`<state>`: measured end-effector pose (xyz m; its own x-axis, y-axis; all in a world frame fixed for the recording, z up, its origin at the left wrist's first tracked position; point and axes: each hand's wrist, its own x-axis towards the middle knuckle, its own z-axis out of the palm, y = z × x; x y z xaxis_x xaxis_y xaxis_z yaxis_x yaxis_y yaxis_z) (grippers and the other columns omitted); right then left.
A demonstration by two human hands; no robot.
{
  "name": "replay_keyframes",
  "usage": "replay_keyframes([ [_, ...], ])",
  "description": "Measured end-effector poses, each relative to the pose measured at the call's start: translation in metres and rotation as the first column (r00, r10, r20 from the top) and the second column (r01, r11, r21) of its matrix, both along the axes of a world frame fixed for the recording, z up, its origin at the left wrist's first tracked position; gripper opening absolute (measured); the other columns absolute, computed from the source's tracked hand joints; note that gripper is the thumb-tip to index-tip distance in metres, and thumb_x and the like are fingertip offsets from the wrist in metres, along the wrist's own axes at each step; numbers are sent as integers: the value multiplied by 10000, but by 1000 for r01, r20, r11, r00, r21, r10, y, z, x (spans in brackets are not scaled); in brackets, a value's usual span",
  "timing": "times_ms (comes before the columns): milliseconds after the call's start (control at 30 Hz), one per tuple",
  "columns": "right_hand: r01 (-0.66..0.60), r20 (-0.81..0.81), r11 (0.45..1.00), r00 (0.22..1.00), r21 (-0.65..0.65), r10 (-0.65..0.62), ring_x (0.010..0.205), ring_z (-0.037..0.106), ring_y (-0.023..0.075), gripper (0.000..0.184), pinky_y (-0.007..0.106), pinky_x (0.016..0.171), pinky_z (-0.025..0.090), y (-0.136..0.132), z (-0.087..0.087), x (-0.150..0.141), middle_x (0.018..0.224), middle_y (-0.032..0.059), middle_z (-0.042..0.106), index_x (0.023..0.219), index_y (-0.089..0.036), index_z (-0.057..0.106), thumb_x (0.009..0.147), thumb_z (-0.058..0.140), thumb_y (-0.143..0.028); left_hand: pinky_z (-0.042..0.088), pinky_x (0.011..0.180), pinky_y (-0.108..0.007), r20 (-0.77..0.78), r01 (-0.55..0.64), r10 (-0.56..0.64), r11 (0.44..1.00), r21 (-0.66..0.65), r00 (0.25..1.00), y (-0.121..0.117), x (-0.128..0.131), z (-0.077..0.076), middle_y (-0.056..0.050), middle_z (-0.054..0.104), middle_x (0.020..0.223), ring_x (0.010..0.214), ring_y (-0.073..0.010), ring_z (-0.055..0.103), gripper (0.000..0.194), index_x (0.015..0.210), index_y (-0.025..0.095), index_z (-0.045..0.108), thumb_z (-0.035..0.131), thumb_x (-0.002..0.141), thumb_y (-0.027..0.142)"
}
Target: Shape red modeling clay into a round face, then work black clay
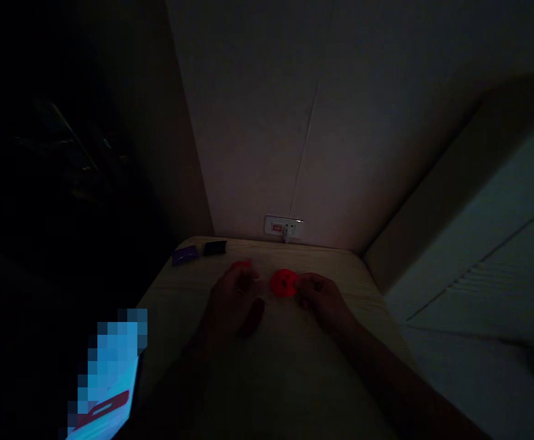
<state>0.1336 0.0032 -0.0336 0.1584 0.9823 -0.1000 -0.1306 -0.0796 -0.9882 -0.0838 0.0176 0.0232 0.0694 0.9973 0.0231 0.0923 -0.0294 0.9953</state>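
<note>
Around us, a purple packet [185, 255] and a black item [215, 247] lie near the far left corner of the desk [363, 275], a socket [284, 227] sits on the wall [248, 153] behind, and a lit screen [113, 373] glows at lower left. Our right grip [322, 297] pinches the right edge of a red disc [284, 282] with dark spots. Our left grip [230, 299], fingers curled, partly covers a small red piece [243, 264]; we cannot tell whether it holds that. Any lettering on the packet is too dark to read.
</note>
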Motion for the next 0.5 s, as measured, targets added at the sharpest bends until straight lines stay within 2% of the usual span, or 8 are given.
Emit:
replay_keyframes([
  [33,-13,4,1000,1000,-5,13,414,460,77,348,203,412,331,2,1,-1,516,-44,586,799,-136,688,683,842,-426,485,729,-326,-159,-9,19,998,59,987,-5,-3,-4,-26,669,822,770,-212,618,204,875,204,687,757,738,338],
  [100,-37,25,999,999,-21,38,399,462,77,339,199,397,338,6,2,-3,510,-43,587,780,-136,681,667,836,-416,485,845,-387,-366,14,44,988,153,930,-16,-7,-14,-66,671,985,917,-263,627,293,962,206,676,771,730,358],
  [200,-62,85,997,994,-54,66,380,492,89,327,199,373,368,10,2,-4,502,-31,607,746,-140,676,642,832,-408,463,948,-436,-551,129,-31,982,139,834,-28,-11,-29,-104,623,1157,1070,-318,598,450,1072,198,650,800,697,395],
  [333,-60,197,994,977,-90,77,358,536,113,320,204,345,394,12,-2,0,505,0,644,758,-131,705,652,827,-406,463,957,-414,-716,238,-106,967,86,690,-33,-13,-41,-109,624,1133,1062,-292,593,280,1064,180,644,685,802,270],
  [400,-31,240,996,970,-78,49,361,551,117,320,199,341,393,10,-4,3,530,4,660,808,-138,707,679,817,-409,473,932,-403,-715,247,-100,964,104,692,-32,-14,-43,-104,641,1094,1019,-272,607,203,1062,183,651,587,878,241],
  [500,23,258,999,966,-26,-15,387,544,111,311,196,357,386,6,-3,4,569,1,662,834,-159,687,753,769,-448,493,887,-394,-626,244,-113,961,128,771,-30,-12,-39,-106,665,1068,965,-257,633,205,1060,183,660,521,929,255],
])
